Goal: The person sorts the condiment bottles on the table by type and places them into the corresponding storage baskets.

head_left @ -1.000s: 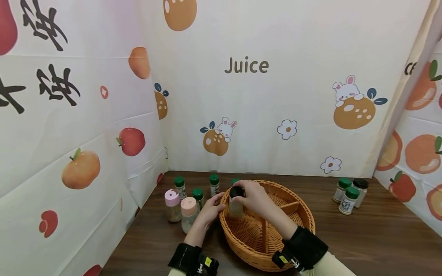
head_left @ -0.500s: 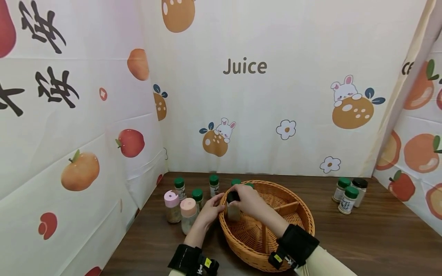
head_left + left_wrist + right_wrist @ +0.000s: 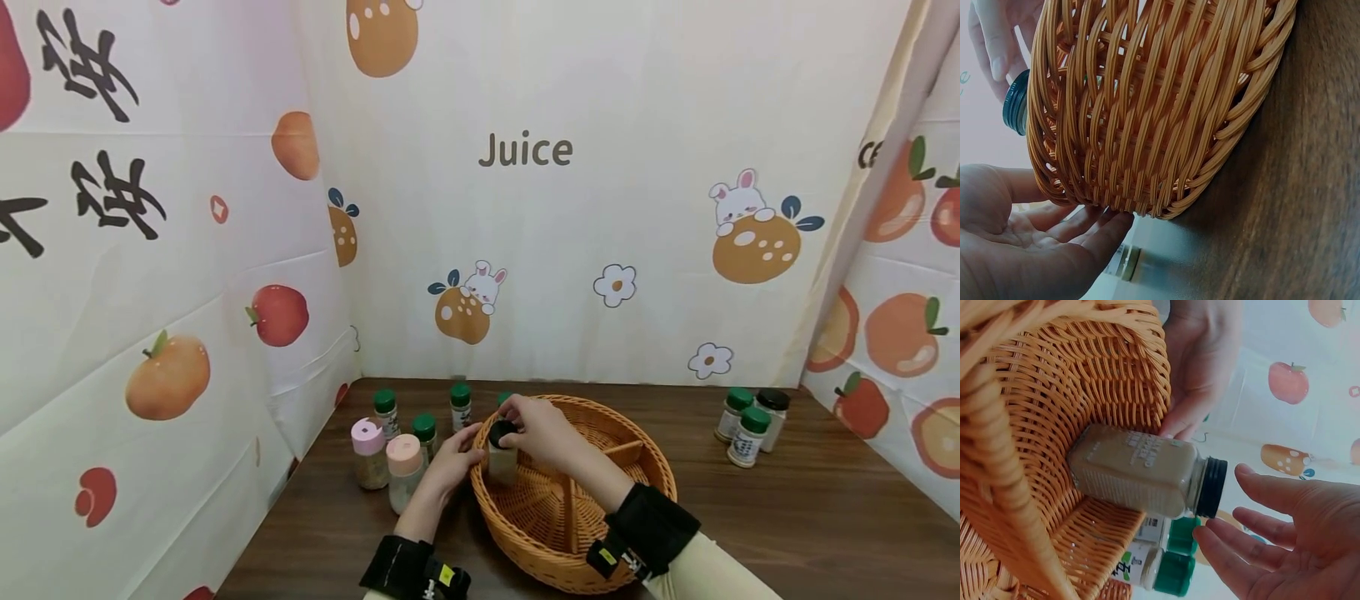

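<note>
The black-capped spice jar (image 3: 502, 454) stands inside the wicker basket (image 3: 600, 533) at its 10 o'clock rim. The right hand (image 3: 542, 429) hovers at the cap, fingers spread and relaxed, gripping nothing. The left hand (image 3: 453, 460) rests open against the basket's outer wall, on the counter (image 3: 787, 533).

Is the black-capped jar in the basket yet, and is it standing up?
In and upright: the black-capped glass spice jar stands inside the woven wicker basket, near its left rim, cap on top.
</note>
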